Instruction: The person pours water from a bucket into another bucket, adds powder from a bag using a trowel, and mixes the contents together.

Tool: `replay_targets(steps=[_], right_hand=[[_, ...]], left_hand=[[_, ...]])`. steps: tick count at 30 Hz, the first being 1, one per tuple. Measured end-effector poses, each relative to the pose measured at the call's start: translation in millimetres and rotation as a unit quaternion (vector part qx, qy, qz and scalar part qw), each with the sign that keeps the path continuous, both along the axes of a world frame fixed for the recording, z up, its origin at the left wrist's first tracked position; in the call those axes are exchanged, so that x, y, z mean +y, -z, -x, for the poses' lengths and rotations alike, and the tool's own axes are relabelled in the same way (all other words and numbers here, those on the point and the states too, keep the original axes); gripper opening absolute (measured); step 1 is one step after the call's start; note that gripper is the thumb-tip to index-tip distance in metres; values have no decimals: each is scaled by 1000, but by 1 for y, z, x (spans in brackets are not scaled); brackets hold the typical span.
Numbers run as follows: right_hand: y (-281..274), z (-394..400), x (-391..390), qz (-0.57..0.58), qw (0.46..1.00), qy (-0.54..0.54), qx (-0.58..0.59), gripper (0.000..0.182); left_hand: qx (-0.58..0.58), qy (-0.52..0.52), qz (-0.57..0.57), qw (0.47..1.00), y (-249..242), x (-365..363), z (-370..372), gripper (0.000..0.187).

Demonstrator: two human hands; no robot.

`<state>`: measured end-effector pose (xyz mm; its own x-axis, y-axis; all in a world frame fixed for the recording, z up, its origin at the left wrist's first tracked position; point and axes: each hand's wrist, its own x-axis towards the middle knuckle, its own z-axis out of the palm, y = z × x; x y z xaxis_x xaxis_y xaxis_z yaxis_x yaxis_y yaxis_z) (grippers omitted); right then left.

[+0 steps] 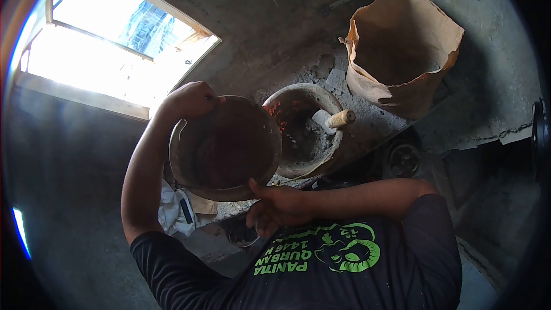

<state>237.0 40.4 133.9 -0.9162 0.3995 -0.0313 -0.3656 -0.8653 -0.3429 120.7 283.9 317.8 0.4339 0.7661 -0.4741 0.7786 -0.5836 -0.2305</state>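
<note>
My left hand (194,101) grips the far rim of a round, dark bucket (227,146), which is tilted with its mouth toward me. At its near rim is my right hand (280,206), thumb pressed on the edge and fingers curled below it. The bucket's inside is in shadow, so I cannot make out its contents. Against its right side stands a second round bucket (321,93) with grey ash and glowing orange embers (277,116) in it. A trowel (340,119) with a wooden handle rests in that ash.
A large brown paper sack (396,89) stands open at the upper right. Grey ash and rubble (336,80) cover the ledge around the second bucket. A white plastic bag (174,209) lies at the lower left. A bright window (115,34) is at the upper left.
</note>
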Motion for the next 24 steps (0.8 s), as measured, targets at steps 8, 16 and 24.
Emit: replay_targets(steps=[8,16,24], right_hand=[[-5,-6,4,-28,997,39,-60,81],[-3,1,13,-168,975,58,-136,61],[18,51,44,-199,943,61,-260,55]], left_hand=[[-61,-27,-21,998,-7,-10,14,44],[-274,-98,-86,953,13,-38,101,50],[-592,-246,-32,767,133,-42,239,51]])
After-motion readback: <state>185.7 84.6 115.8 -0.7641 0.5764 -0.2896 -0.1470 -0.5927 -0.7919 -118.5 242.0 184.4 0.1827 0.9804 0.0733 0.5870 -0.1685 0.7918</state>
